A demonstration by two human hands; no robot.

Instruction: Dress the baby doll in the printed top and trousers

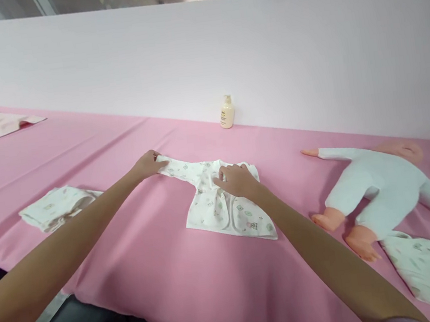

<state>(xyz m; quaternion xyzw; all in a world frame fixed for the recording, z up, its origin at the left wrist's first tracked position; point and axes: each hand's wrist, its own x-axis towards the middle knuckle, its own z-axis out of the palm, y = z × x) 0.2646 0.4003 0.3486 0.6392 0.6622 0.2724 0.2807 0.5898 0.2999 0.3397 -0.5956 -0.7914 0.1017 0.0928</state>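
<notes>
Left of centre, your bare left hand (150,163) pinches the white printed cloth baby shirt (213,208) by its sleeve (178,169), which runs right to mid-frame, where your bare right hand (238,180) rests over the torso (206,215), grip unclear.

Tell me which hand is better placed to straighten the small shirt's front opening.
Probably the right: the right hand is at the chest of the small shirt, just above the front opening, while the left hand grips the end of the outstretched sleeve.
</notes>
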